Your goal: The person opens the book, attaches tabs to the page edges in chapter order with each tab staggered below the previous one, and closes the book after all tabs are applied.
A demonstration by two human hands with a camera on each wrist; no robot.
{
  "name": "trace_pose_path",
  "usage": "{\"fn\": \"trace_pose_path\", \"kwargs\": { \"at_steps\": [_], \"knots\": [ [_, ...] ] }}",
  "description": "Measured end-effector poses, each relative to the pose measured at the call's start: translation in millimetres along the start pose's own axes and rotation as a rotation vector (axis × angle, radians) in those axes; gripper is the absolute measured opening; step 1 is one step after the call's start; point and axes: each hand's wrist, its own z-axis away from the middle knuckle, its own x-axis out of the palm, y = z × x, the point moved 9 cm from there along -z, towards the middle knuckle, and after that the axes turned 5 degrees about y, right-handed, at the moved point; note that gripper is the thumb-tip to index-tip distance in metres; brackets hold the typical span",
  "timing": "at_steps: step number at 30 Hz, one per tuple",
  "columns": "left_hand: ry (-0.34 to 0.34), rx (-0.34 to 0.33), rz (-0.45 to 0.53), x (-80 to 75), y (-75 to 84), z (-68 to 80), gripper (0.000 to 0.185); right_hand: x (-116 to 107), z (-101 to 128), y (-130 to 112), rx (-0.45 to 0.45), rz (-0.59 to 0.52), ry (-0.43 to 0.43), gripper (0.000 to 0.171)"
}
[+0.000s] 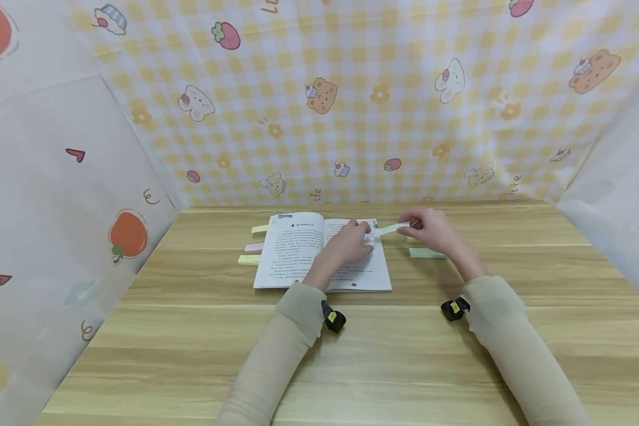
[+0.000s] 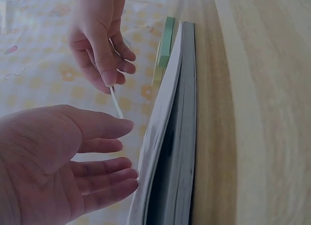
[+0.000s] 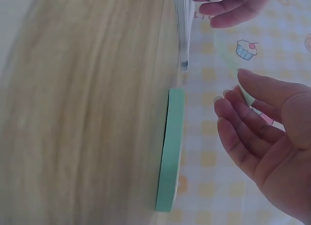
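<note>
An open book (image 1: 293, 260) with printed pages lies on the table. My left hand (image 1: 346, 244) is over its right page, fingers extended and fingertips near the page's outer edge. In the left wrist view, the left thumb is close to the end of a pale sticky note strip (image 2: 116, 103); whether they touch I cannot tell. My right hand (image 1: 428, 229) pinches the other end of this strip (image 1: 393, 228) between thumb and fingers, right of the book. Below the right hand lie a green sticky note pad (image 1: 427, 252) and a partly covered yellow one (image 1: 412, 239).
Two yellow tabs and a pink tab (image 1: 254, 248) stick out from the book's left edge. The wooden table (image 1: 383, 361) extends in front. Behind it hangs a yellow checked cloth (image 1: 277, 71) with cartoon prints; a white sheet (image 1: 48, 225) hangs at the left.
</note>
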Motion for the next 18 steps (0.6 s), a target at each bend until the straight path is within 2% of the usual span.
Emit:
{"fn": "trace_pose_path", "kwargs": {
  "at_steps": [9, 18],
  "knots": [
    [-0.012, 0.009, -0.064, 4.7, 1.4, -0.5, 0.044, 8, -8, 4, 0.017, 0.006, -0.013, 0.02],
    [-0.036, 0.032, -0.119, 7.4, 4.9, 2.8, 0.048, 16, -12, 5, 0.028, 0.009, -0.09, 0.02]
  ]
}}
